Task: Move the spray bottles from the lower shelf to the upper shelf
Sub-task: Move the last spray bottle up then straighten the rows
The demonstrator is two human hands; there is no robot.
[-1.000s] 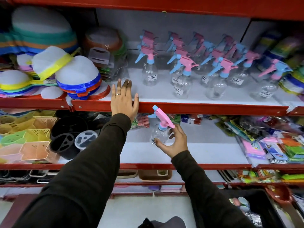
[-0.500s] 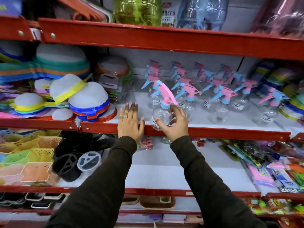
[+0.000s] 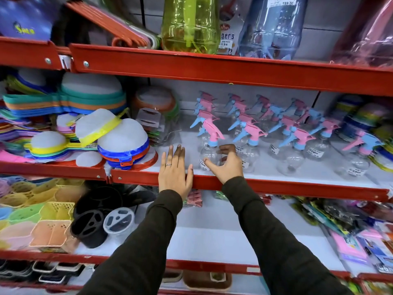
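Observation:
A clear spray bottle [image 3: 209, 153] with a pink trigger and blue collar stands upright on the white upper shelf [image 3: 265, 186], at the front left of the group. My right hand [image 3: 226, 165] is cupped around its body, thumb across the front and fingers on its right side. Several more pink-and-blue spray bottles [image 3: 293, 143] stand in rows behind and to its right. My left hand [image 3: 175, 171] lies flat on the shelf's red front rim, fingers spread, holding nothing. The white lower shelf [image 3: 212, 237] under my arms shows no spray bottles.
Stacked mesh strainers [image 3: 119, 141] fill the upper shelf's left side. Pastel baskets [image 3: 42, 218] and black holders [image 3: 93, 224] sit at the lower left, and packaged goods [image 3: 357, 233] at the lower right. Large plastic bottles [image 3: 189, 24] stand on the top shelf.
My right hand carried the spray bottle from the lower shelf up onto the upper shelf and set it upright there. The left hand stayed on the rim while the view tilted upward.

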